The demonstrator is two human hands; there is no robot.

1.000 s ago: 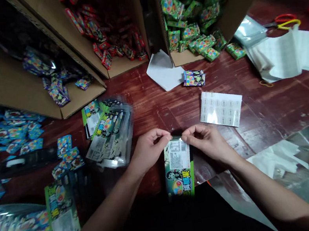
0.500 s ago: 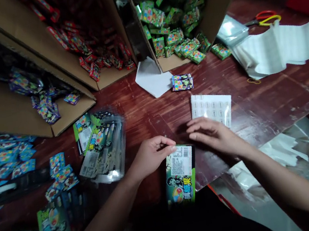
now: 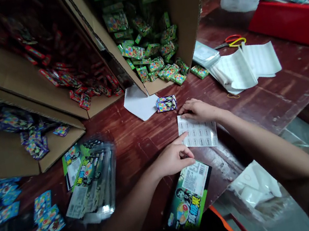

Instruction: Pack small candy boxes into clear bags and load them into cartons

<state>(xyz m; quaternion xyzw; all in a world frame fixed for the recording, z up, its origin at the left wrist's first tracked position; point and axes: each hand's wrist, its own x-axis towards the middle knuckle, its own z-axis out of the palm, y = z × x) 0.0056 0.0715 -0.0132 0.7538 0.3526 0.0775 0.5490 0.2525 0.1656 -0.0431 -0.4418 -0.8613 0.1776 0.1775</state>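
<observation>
A white sheet of round printed stickers [image 3: 202, 137] lies on the table in front of me. My left hand [image 3: 174, 158] stretches its index finger onto the sheet's left part. Its thumb is by the top edge of a green-and-black candy pouch [image 3: 188, 197], which lies at the table's front edge with its label and barcode up. At the sheet's far edge rests my right hand [image 3: 198, 109], fingers extended and slightly bent, gripping nothing that I can make out. Just beyond those fingertips are purple candy packets [image 3: 166, 104], next to a white piece of paper [image 3: 141, 104].
Cardboard boxes [image 3: 61, 146] of purple, red and green candy packets stand at the back. Stacked flat pouches [image 3: 93, 178] and blue packets [image 3: 48, 217] lie on the left. Scissors [image 3: 231, 41], paper strips [image 3: 237, 69] and a red box [image 3: 290, 23] are at the right.
My right hand has moved to the sticker sheet's far edge. The left hand has shifted from the pouch's top edge, with its index finger now on the sheet. The view has turned rightward.
</observation>
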